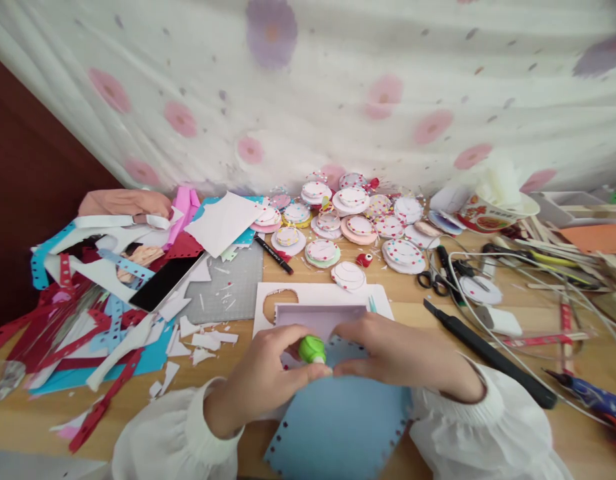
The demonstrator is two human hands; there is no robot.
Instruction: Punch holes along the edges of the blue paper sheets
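Note:
My left hand (275, 363) is closed around a small bright green rounded object (312, 349) with a pale tip; its exact kind does not show. My right hand (383, 350) curls in from the other side, its thumb tip close to the pale tip. Whatever its fingers may pinch is hidden. Behind both hands is a shallow lavender paper tray (321, 319) with raised edges. Below them lies a blue paper piece (343, 427) with dark punched shapes along its edges.
Decorated layered paper discs (355, 227) crowd the back. Paper scraps (103, 320) and a phone (165, 283) lie left, beside a grey cutting mat (228, 280). At right are scissors (433, 283), a long black tool (488, 353), a white cable (468, 307) and a paper bowl (498, 212).

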